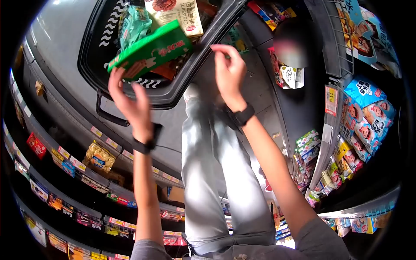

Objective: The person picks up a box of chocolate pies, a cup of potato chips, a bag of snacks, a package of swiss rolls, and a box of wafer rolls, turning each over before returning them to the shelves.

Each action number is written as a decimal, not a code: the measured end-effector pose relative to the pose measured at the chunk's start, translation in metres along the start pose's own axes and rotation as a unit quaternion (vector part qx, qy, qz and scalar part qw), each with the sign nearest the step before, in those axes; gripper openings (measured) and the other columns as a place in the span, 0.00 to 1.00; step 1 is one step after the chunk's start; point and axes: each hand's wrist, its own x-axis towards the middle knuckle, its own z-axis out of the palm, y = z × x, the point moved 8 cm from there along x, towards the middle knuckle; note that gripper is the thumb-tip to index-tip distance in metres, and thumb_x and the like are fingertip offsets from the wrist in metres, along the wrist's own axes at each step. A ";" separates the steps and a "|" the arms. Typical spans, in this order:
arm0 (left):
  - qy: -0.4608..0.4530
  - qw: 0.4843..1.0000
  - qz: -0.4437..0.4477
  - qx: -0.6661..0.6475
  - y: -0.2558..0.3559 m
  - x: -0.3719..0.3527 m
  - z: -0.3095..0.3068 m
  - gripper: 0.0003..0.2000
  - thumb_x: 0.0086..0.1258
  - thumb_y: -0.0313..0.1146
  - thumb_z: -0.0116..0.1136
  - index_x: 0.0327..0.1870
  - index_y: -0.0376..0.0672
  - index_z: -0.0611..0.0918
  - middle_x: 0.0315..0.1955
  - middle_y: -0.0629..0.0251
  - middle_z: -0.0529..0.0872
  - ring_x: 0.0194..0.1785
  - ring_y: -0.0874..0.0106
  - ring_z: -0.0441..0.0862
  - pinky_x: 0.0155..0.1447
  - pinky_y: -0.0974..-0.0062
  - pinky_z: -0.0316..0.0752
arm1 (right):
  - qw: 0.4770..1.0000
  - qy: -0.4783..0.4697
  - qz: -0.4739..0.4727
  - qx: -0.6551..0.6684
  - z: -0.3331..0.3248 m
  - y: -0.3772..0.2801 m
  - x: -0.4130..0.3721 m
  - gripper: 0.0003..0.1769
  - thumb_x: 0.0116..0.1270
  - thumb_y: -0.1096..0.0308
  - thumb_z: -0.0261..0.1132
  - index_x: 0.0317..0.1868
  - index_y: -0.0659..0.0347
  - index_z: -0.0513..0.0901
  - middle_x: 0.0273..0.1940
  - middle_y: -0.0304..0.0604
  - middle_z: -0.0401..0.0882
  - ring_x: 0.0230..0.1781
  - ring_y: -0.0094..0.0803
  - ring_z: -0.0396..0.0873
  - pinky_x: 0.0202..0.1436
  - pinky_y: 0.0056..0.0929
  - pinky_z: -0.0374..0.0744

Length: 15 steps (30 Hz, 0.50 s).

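My left hand (130, 102), somewhat blurred, is at the near left end of a green box (158, 47). Its thumb and fingers are apart, and the fingertips meet or overlap the box's edge; contact is hard to tell. The green box lies tilted in a black shopping basket (173, 97), on top of other packages. Beside it are a teal bag (133, 27) and a cream croissant package (175, 15). My right hand (229, 71) is just outside the basket's right rim, fingers loosely bent and spread, with nothing seen in it. A fingertip reaches close to the rim.
Shelves with price tags curve along the left, holding a yellow chips bag (99, 157) and a red packet (36, 145). On the right, a wire rack holds blue snack bags (368, 115). More packets (292, 77) lie on a dark shelf at upper right. Grey floor (56, 47) surrounds the basket.
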 end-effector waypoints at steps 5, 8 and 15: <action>-0.276 0.948 -0.058 -0.146 0.052 -0.129 0.145 0.11 0.51 0.21 0.51 0.38 0.36 0.75 0.34 0.57 0.79 0.42 0.60 0.76 0.48 0.68 0.70 | 0.914 0.093 0.375 0.122 -0.059 0.223 -0.028 0.08 0.61 0.72 0.55 0.40 0.62 0.78 0.34 0.39 0.79 0.35 0.26 0.77 0.39 0.25 0.76; -0.347 0.904 -0.241 -0.064 -0.038 -0.177 0.291 0.11 0.55 0.29 0.55 0.38 0.35 0.75 0.29 0.54 0.76 0.35 0.57 0.75 0.41 0.67 0.70 | 0.936 -0.203 0.246 0.148 -0.077 0.445 -0.001 0.11 0.59 0.69 0.59 0.42 0.61 0.74 0.34 0.39 0.78 0.38 0.30 0.77 0.44 0.30 0.76; -0.321 0.886 -0.221 -0.250 -0.192 -0.161 0.504 0.23 0.50 0.45 0.67 0.37 0.31 0.80 0.33 0.53 0.84 0.36 0.64 0.81 0.43 0.66 0.74 | 0.892 -0.196 0.253 -0.318 -0.081 0.402 0.103 0.42 0.44 0.70 0.70 0.63 0.57 0.64 0.58 0.51 0.69 0.60 0.42 0.66 0.62 0.33 0.66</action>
